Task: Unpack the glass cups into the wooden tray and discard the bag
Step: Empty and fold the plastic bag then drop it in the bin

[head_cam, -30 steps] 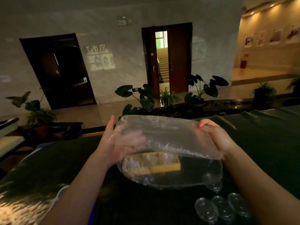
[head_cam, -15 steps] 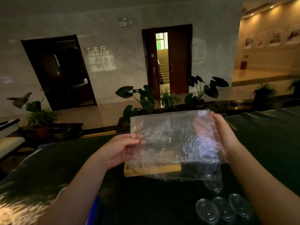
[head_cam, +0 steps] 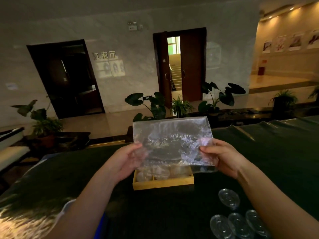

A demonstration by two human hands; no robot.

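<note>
Both hands, the left hand (head_cam: 126, 163) and the right hand (head_cam: 222, 158), are closed on the side edges of a clear, crinkled plastic bag (head_cam: 172, 144), held flat and upright. Just below, at 6 o'clock, a rectangular wooden tray (head_cam: 163, 183) is seen on the dark worktop (head_cam: 276, 152); rounded glass cups (head_cam: 156, 172) show dimly inside. The thin, slippery film could slip and drape over the cups.

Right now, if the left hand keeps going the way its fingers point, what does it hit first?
The left hand points right, across the plastic bag it pinches. Next in line is probably the right hand on the opposite edge; the wooden tray sits lower, though depth is unclear.
</note>
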